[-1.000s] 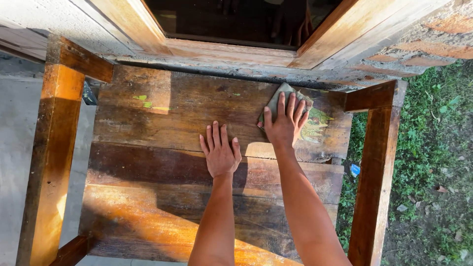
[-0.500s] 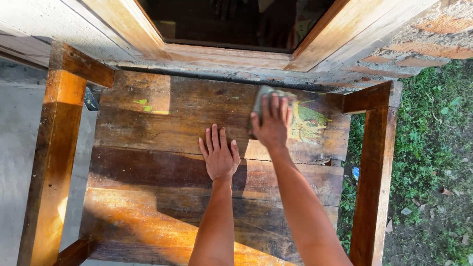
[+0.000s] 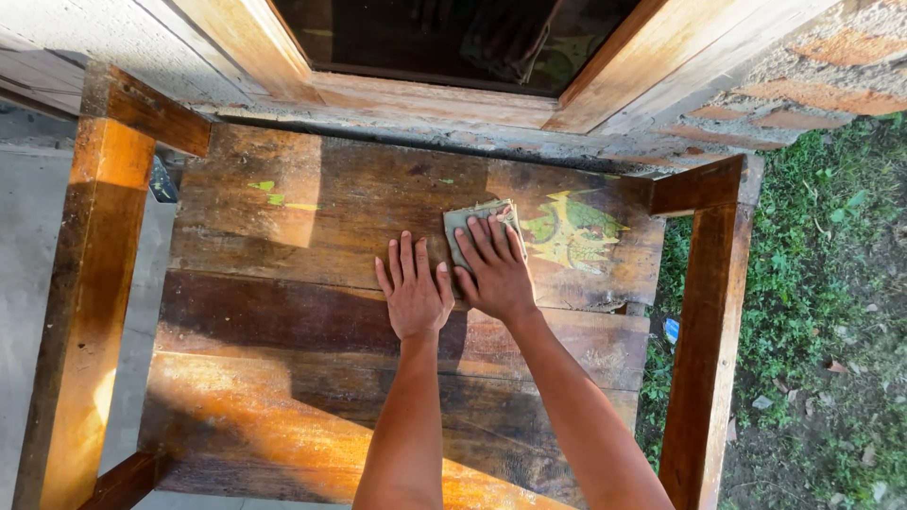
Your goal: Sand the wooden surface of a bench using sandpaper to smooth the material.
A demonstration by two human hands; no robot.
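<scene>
- The right hand (image 3: 496, 269) lies flat on a grey-green sanding sheet (image 3: 472, 227), fingers spread over it and pressing it against the tabletop (image 3: 283, 312); it pins the sheet under the palm and fingers rather than gripping it.
- The sheet sits on the far plank, near the middle of its width, just left of a patch of yellow and green paint (image 3: 572, 231). Its upper edge and left corner show past the fingertips.
- The left hand (image 3: 414, 293) rests palm down on the bare wood, fingers straight and slightly fanned, holding nothing. Its thumb side is touching or just beside the right hand.
- The tabletop is made of dark, worn planks; sun lights the near plank and a square at the far left, where small green flecks (image 3: 274, 194) show.
- Wooden rails (image 3: 85, 283) frame the planks at left and right.
- Beyond the far edge runs a wooden window frame (image 3: 425, 94) with dark glass, set in a brick wall (image 3: 803, 85).
- Grass (image 3: 822, 283) lies to the right, and concrete floor (image 3: 24, 227) to the left.
</scene>
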